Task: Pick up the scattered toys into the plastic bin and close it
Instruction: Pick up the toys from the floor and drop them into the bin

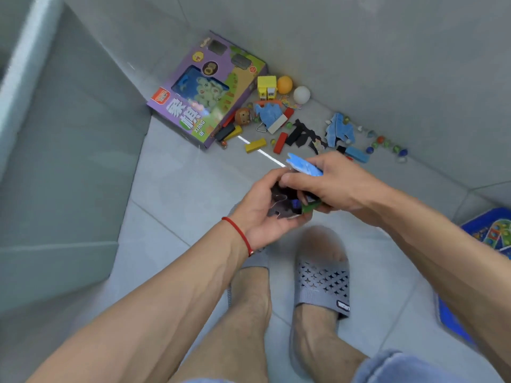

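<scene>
Left hand (258, 214) hides pieces (282, 204) (blurred).

Glossy tiled floor (177, 189); shiny cardboard game box (204, 89); matt rubbery slipper (322, 283).

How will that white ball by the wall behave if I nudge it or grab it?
The white ball is smooth and round on bare tile, so a nudge would probably send it rolling. It looks like a table-tennis ball, so likely very light. It sits close to the wall, which may stop it.
</scene>
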The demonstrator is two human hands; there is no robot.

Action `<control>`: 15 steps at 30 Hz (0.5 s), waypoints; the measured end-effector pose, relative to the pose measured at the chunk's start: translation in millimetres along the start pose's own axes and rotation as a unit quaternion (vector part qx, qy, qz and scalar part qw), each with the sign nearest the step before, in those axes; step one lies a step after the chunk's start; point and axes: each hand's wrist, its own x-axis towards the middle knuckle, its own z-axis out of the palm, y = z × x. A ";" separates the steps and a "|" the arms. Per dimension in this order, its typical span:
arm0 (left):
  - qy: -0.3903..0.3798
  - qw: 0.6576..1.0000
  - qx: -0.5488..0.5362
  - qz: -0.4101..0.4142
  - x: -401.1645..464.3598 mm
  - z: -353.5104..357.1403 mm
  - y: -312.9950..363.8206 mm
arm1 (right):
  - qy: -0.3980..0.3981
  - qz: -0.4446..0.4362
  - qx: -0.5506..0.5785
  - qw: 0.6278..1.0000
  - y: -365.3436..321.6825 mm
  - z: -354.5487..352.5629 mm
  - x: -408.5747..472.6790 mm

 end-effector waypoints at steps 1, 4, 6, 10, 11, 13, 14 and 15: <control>-0.016 1.000 -0.018 0.010 -14.0 -1.6 2.8 | -0.019 -0.003 -0.002 1.000 -17.7 0.0 -8.0; -0.067 0.995 -0.059 0.035 -65.4 -7.3 15.9 | -0.067 -0.017 0.017 0.997 -69.6 9.5 -30.2; -0.074 0.991 -0.089 0.062 -105.6 -12.9 26.0 | -0.111 -0.020 0.035 0.993 -104.5 23.2 -42.1; -0.034 0.978 -0.132 0.156 -196.6 -37.9 47.5 | -0.173 -0.028 0.065 0.982 -183.3 64.2 -60.7; -0.011 0.972 -0.139 0.188 -221.9 -46.3 54.2 | -0.184 -0.036 0.062 0.980 -204.5 78.5 -65.6; 0.050 0.952 -0.149 0.263 -271.4 -69.3 68.8 | -0.210 -0.049 0.050 0.975 -243.7 113.7 -70.4; 0.089 0.936 -0.153 0.304 -295.4 -81.5 78.0 | -0.224 -0.055 0.041 0.972 -261.3 133.9 -71.9; 0.129 0.917 -0.159 0.342 -318.9 -91.3 87.0 | -0.235 -0.061 0.034 0.969 -278.4 156.5 -72.5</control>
